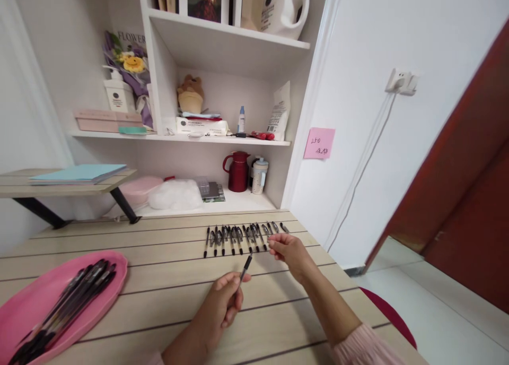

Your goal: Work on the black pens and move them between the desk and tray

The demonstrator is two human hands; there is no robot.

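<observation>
My left hand (226, 301) is closed around a pen (246, 265) with a black grip, its black end pointing up and away from me. To its right, my right hand (289, 251) is pinched at the near edge of a row of pens (223, 241). Whatever lies between its fingertips is too small or hidden to name. The row lies side by side on the wooden table (167, 290), with short dark pieces among the pens. Off to the left, a pink tray (115, 264) carries a bundle of black pens (85, 290).
A small raised shelf (99, 186) with blue paper (79, 173) stands at the table's back left. Behind the table are a red jug (238, 173), a pale cup (260, 176) and a white plastic bag (175, 194). A pink note (319, 143) sticks to the wall.
</observation>
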